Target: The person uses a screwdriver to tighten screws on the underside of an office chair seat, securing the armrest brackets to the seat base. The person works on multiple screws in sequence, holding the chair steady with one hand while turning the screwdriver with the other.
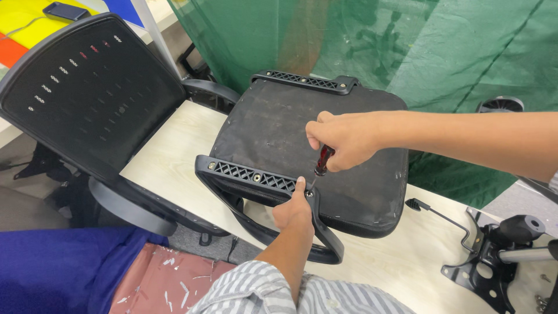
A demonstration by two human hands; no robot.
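The right hand (pixel 343 139) is clenched around the dark red handle of a screwdriver (pixel 321 163), whose thin shaft slants down and a little to the left, its tip meeting a screw (pixel 308 193) at the right end of the near armrest bracket (pixel 253 174). The left hand (pixel 295 209) comes up from below and closes on that same end of the bracket, thumb tip pressed right beside the screw, so both hands meet at one spot, the left directly beneath the right. The bracket is hard black plastic with a lattice of small diamond openings and more screws along it; its long axis runs left to right, slightly downhill toward the hands, and a curved black armrest loop (pixel 279 235) hangs from it toward the near side. It sits on the underside of an upturned chair seat (pixel 290 125), a rounded slab covered in dull, dusty black fabric, with a matching bracket (pixel 305 81) along its far edge. The seat lies on a pale wooden table (pixel 168 151). To the left leans a black mesh chair back (pixel 87 87); at the right lies a black metal chair mechanism (pixel 494 256) with a lever.
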